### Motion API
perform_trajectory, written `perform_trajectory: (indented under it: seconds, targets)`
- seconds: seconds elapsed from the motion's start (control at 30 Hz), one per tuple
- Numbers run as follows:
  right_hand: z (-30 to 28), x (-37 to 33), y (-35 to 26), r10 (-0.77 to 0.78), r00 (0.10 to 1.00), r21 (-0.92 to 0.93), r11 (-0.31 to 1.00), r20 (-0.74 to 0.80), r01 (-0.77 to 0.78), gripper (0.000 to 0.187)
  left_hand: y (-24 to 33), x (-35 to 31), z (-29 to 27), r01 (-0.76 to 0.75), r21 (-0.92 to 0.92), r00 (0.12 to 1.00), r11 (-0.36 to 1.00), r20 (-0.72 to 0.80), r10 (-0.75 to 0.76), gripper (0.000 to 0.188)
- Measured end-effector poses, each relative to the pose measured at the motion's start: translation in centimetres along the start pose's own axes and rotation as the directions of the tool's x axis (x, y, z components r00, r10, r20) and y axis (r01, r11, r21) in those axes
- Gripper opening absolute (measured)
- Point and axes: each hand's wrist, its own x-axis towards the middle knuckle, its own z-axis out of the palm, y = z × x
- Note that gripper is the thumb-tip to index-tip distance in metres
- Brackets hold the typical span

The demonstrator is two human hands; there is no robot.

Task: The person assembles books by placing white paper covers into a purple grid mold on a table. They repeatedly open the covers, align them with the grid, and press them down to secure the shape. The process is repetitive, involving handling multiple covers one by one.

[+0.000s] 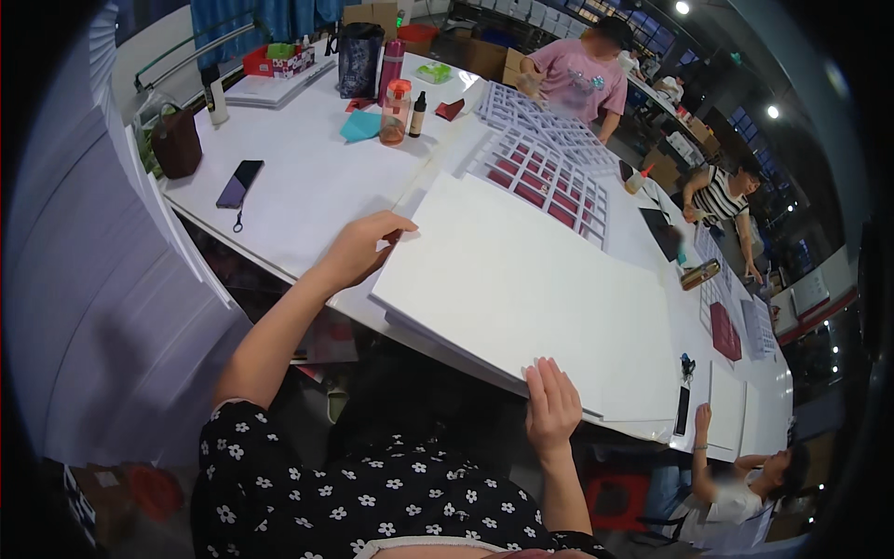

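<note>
A large white board (pixel 521 289) lies in front of me at the table's near edge, on top of other white sheets that show along its near and right sides. At its left edge, my left hand (pixel 363 247) is closed with curled fingers, holding the board's rim. My right hand (pixel 554 405) rests on the near edge, its fingers stretched out over the top and close together. White grid frames (pixel 545 182) with dark red panels lie just beyond the board.
On the white table (pixel 307 121) are a phone (pixel 240 184), a brown bag (pixel 175 140), an orange-lidded bottle (pixel 395 112), a small dark bottle (pixel 418 115) and a pink flask (pixel 391 70). Several people sit or stand around it. Tall white sheets (pixel 121 307) stand at my left.
</note>
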Motion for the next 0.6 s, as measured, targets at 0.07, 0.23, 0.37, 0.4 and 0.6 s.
perform_trajectory:
  seconds: [0.07,0.23,0.37,0.4,0.6]
  targets:
    - [0.4,0.6,0.5,0.026,1.0,-0.045,0.999,-0.002,-0.026,0.035,-1.6,1.2,1.5,0.05,-0.138,0.999,0.989,-0.001,-0.051,0.027]
    - [2.3,2.0,2.6,0.073,0.993,-0.078,0.995,0.095,-0.066,0.035,-6.3,4.0,5.4,0.162,-0.218,0.987,0.963,0.039,-0.157,0.027]
    - [1.5,-1.7,5.1,0.324,0.936,-0.135,0.943,0.14,-0.306,0.05,-7.0,1.9,6.8,0.352,-0.212,0.936,0.912,0.095,-0.34,0.028]
    - [1.3,-2.7,6.3,0.456,0.888,-0.092,0.888,0.057,-0.45,0.053,-6.9,1.2,7.0,0.38,-0.297,0.924,0.876,0.078,-0.375,0.031]
    - [2.6,-9.8,13.1,0.901,0.337,0.547,0.143,0.274,-0.825,0.053,-3.2,-4.8,8.6,0.434,-0.28,0.894,0.856,0.021,-0.447,0.059]
